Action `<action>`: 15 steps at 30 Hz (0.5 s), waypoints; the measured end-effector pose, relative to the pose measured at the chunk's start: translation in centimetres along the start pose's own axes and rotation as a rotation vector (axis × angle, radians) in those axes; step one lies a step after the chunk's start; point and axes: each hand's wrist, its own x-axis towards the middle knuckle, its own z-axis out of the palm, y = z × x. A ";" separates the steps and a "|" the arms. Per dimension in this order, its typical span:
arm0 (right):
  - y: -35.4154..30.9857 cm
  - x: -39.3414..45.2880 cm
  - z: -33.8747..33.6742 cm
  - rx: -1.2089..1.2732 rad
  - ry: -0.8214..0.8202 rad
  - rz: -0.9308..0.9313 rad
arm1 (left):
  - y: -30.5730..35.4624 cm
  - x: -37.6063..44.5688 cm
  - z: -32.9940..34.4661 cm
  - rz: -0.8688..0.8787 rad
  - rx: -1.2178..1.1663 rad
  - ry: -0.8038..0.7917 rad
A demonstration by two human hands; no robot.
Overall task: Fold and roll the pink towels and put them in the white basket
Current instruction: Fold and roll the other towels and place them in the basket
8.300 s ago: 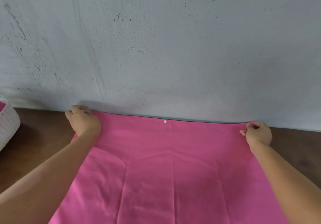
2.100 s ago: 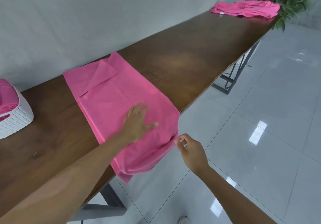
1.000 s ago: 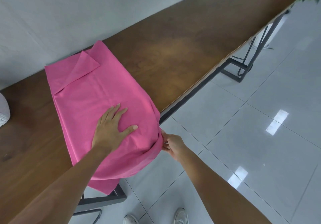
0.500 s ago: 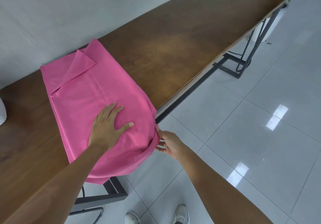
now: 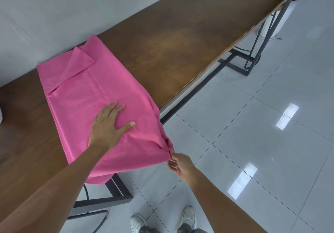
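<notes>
The pink towel (image 5: 94,95) lies folded across the brown desk (image 5: 180,41), its near end hanging off the front edge over the glossy tiled floor (image 5: 262,124). Left hand (image 5: 108,126) lies flat on it, fingers straight. Right hand (image 5: 180,164) has its grip pinched on the hanging corner, off the desk.

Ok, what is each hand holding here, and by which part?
The right hand pinches the pink towel at its near corner, off the table edge. The left hand lies flat on the towel's middle, pressing rather than gripping.
</notes>
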 end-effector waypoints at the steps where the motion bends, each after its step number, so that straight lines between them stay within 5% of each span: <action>1: 0.6 0.0 -0.2 0.027 -0.036 -0.006 | 0.0 0.0 0.0 -0.002 -0.002 0.000; 6: 0.2 -0.3 0.1 0.044 -0.181 -0.026 | 0.3 -0.2 -0.2 -0.004 -0.009 0.008; 15: -4.5 1.7 1.4 -0.374 0.054 -0.196 | 0.4 -0.1 -0.2 -0.007 -0.021 0.008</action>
